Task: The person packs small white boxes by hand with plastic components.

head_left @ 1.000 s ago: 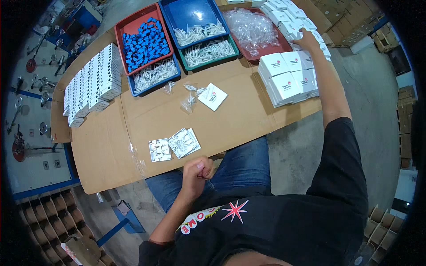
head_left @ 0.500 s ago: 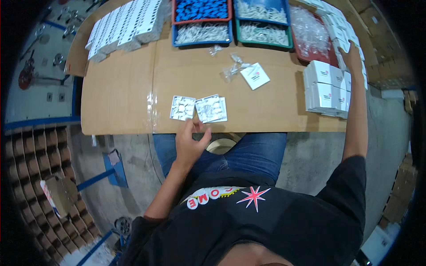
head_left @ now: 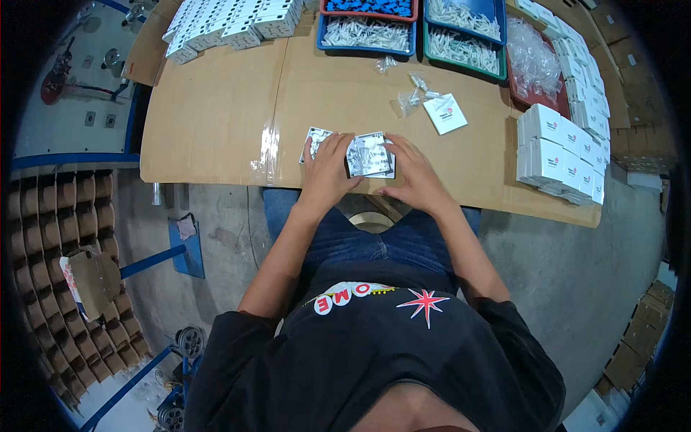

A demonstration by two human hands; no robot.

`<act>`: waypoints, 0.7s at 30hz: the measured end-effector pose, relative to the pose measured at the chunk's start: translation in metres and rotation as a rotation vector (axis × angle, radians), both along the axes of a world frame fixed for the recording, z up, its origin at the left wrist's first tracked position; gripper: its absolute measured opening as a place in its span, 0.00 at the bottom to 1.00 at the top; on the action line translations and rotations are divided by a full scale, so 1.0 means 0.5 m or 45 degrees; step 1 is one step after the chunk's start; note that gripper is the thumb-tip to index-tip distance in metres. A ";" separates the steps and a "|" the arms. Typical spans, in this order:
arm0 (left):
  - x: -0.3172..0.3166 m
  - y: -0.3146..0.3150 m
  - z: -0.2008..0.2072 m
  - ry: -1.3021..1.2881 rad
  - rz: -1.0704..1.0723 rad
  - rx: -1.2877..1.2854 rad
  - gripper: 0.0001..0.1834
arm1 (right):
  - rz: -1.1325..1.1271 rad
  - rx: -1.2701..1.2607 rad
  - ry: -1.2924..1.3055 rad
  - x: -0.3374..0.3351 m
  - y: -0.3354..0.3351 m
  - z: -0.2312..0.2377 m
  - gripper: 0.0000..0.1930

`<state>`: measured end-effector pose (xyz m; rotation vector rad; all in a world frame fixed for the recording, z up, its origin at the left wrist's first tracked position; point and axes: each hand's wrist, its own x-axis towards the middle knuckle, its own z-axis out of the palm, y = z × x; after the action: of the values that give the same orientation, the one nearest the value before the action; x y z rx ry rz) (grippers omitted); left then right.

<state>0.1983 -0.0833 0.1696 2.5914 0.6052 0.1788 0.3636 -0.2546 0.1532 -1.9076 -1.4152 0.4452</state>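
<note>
White square plates with moulded, ribbed undersides lie at the table's near edge. One plate (head_left: 317,136) is partly covered by the fingers of my left hand (head_left: 327,171). Between my hands is a second square plate (head_left: 370,155), overlapping another white piece below it. My left fingers curl at its left edge, with the thumb by its lower corner. My right hand (head_left: 419,176) has its fingertips on the right edge, its thumb lower down near the table edge. The fingertips' undersides are hidden.
A white square plate (head_left: 445,114) lies face up beside small clear plastic bags (head_left: 410,102). Behind stand trays of white plugs (head_left: 367,33) and blue pieces (head_left: 371,6). A red tray (head_left: 536,93) holds clear bags. White stacks (head_left: 551,155) fill the right, more white blocks (head_left: 241,27) the far left.
My right hand has come back from the white stacks at the right to the plates in front of me. My left hand has moved onto the plates. The view has shifted slightly.
</note>
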 end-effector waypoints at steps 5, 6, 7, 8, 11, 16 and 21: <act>0.007 0.031 0.006 -0.268 -0.059 -0.100 0.40 | -0.109 -0.039 0.140 0.001 0.003 0.008 0.42; 0.024 0.038 0.002 -0.278 -0.061 -0.106 0.40 | -0.181 -0.066 0.287 0.003 0.002 0.003 0.40; 0.048 0.052 0.002 -0.431 0.073 -0.744 0.38 | -0.244 -0.090 0.437 0.002 0.004 -0.004 0.38; 0.072 0.066 0.011 -0.572 0.207 -1.387 0.37 | -0.241 -0.094 0.430 0.001 0.002 -0.013 0.38; 0.127 0.127 0.067 -0.208 0.478 -2.770 0.40 | -0.143 0.061 0.073 -0.007 0.004 -0.018 0.33; 0.193 0.145 0.012 -0.120 0.456 -3.007 0.43 | -0.140 0.041 -0.344 -0.038 0.015 -0.010 0.28; 0.171 0.132 0.029 -0.115 0.216 -3.166 0.41 | -0.201 0.133 -0.153 -0.032 0.000 -0.020 0.32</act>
<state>0.2835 -0.0171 0.1844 0.1247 0.3725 -0.2831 0.3478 -0.2548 0.1430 -1.9704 -1.3233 0.1806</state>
